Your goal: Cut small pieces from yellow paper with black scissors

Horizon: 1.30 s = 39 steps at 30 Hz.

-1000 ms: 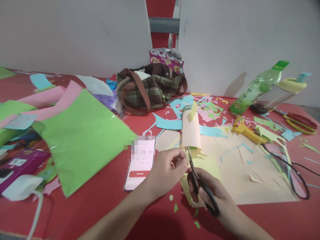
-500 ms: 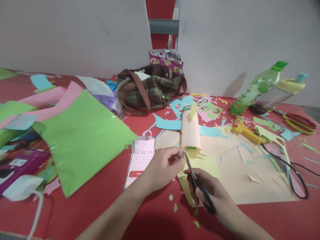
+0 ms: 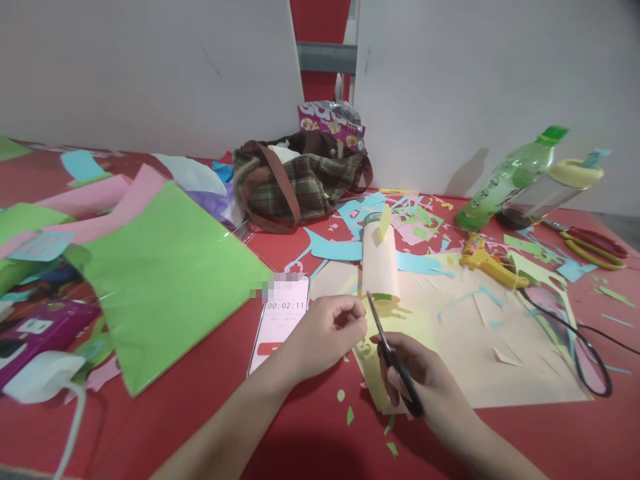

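While pinching yellow paper [image 3: 373,347] in left hand [image 3: 325,333], keep fingertips at nine o'clock from black scissors [image 3: 393,360] gripped by right hand [image 3: 430,393].

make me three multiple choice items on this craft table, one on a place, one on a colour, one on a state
1. Where does the phone lie?
A. right beside the left hand
B. inside the plaid bag
C. under the green bottle

2. What colour are the handles of the scissors in the right hand?
A. red
B. black
C. yellow

3. How does the green bottle stand?
A. upright
B. flat on its side
C. tilted, leaning

Answers: 1 A, its screen shows on the red table next to that hand. 2 B, dark loops wrap the fingers. 3 C, its cap points up and rightward.
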Tool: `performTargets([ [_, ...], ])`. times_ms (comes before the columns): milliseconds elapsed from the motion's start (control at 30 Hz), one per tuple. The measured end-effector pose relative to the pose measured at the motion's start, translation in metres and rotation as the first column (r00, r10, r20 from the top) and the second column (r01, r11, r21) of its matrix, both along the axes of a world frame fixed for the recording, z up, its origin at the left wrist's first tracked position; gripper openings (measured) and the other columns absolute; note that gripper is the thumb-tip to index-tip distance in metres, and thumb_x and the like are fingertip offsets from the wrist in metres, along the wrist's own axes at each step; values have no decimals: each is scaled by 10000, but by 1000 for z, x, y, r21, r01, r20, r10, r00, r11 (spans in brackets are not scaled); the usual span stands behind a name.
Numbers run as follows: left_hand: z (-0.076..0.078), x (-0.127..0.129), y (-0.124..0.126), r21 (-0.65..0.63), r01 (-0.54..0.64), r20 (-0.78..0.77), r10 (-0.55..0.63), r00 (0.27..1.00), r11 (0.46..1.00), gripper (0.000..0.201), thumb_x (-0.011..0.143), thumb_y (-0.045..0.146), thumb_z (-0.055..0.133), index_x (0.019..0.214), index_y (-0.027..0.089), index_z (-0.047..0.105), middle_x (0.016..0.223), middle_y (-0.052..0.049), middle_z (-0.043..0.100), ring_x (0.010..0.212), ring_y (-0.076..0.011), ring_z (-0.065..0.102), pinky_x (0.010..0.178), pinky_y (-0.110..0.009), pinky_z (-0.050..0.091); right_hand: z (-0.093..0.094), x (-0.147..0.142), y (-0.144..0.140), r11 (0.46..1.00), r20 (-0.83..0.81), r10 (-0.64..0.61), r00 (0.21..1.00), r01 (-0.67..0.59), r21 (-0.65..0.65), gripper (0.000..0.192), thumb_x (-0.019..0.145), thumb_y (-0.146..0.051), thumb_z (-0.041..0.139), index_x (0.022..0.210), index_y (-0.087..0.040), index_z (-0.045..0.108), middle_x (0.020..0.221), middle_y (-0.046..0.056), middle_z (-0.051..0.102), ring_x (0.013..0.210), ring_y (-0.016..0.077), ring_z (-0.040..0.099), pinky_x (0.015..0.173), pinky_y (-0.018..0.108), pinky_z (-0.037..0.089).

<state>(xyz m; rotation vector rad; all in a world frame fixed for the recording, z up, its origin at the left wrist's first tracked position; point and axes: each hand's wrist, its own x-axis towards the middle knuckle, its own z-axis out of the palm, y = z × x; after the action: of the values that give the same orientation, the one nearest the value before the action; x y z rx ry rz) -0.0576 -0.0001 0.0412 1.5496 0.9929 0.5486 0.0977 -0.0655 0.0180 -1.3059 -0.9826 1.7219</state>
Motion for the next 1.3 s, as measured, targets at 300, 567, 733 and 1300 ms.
performTargets([
  [300,-4,3,-5,-25,177,-75,-179,981,984,110,701,160,379,594,165,405,529,57,346,491,-65,335,470,-178,278,-1,4,3,981,-154,-80,985,105,165,408,630,-382,645,968,-244,463,708,-6,472,626,143,467,516,257,381],
  [567,-4,9,-12,-46,334,-128,-337,933,942,118,660,130,363,557,157,414,478,52,401,429,-50,365,441,-180,263,3,2,4,977,-113,-157,981,171,125,330,657,-150,631,915,-250,451,697,-47,472,548,72,458,496,182,389],
  [733,-2,9,-11,23,368,-157,-360,920,930,119,642,116,388,536,150,428,469,47,417,453,-55,376,441,-190,244,3,1,3,976,-98,-149,984,162,143,332,646,-148,626,910,-240,447,679,-50,480,502,59,442,449,163,388],
  [1300,-2,12,-9,113,270,-210,-243,947,956,193,722,126,339,657,156,518,586,18,496,541,-82,427,514,-186,315,4,4,4,961,-49,-236,970,241,139,328,659,-153,609,924,-244,439,726,-29,457,573,99,474,456,198,350],
])
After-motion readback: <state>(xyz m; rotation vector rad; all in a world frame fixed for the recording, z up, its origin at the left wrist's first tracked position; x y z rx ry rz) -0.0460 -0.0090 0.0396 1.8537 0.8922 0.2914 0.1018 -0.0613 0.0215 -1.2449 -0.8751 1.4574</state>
